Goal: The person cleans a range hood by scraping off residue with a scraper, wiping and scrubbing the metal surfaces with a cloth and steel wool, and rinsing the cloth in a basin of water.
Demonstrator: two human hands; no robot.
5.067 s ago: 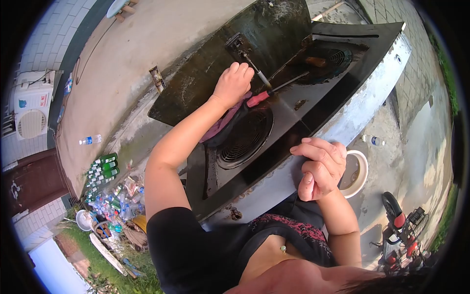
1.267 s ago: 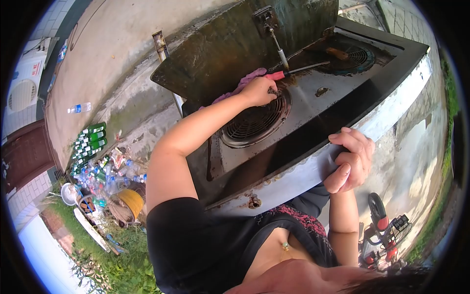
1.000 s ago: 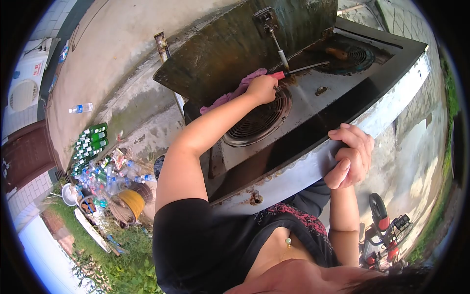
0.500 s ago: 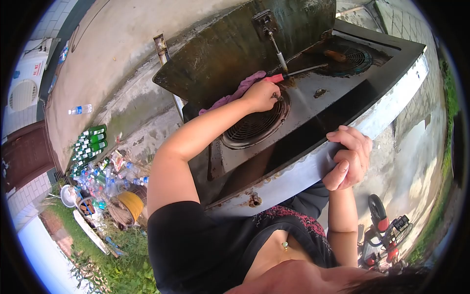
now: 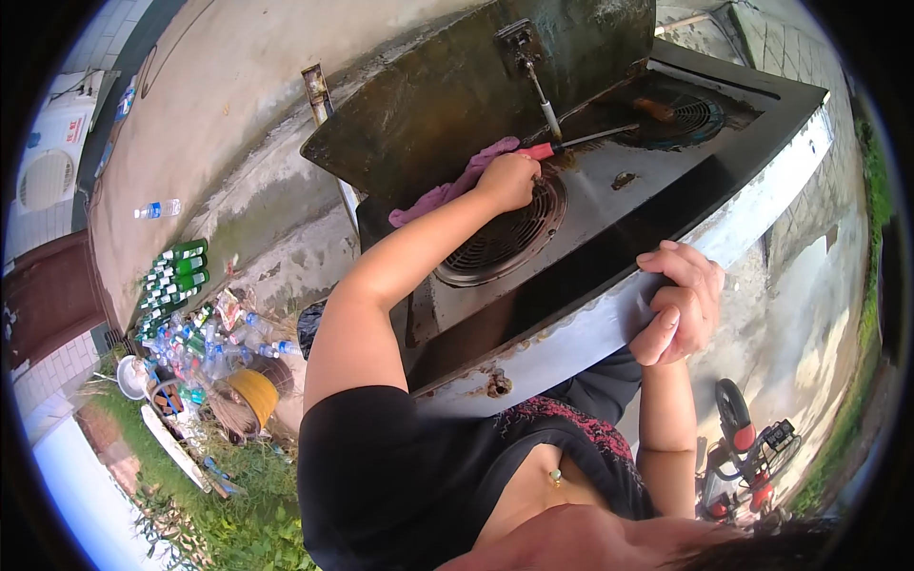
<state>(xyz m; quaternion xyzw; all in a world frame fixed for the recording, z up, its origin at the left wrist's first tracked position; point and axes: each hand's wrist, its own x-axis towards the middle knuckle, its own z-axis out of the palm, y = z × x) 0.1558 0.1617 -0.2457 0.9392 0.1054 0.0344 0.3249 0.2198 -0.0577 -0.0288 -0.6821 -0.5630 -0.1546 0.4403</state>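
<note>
A greasy range hood [image 5: 657, 205] with a metal front edge and two round fan grilles lies tilted before me. My left hand [image 5: 511, 181] is closed in a fist at the upper rim of the nearer grille [image 5: 505, 238]; whatever its fingers hold is hidden. Just beyond it are a crumpled pink cloth [image 5: 457, 186] and a screwdriver [image 5: 571, 145] with a red handle, lying across the hood. My right hand [image 5: 681, 300] wraps its fingers over the hood's silver front edge, with the thumb against the outer face.
Behind the hood rises a grimy metal panel [image 5: 428, 114] with a strut [image 5: 543, 90]. Green bottles [image 5: 176, 276], plastic bottles [image 5: 219, 357] and a yellow basket [image 5: 252, 400] are on the ground at left. A red-and-black bike [image 5: 752, 443] is at lower right.
My left hand has turned slightly, so its fingertips are now tucked out of sight at the grille's rim. My right hand keeps its place on the edge.
</note>
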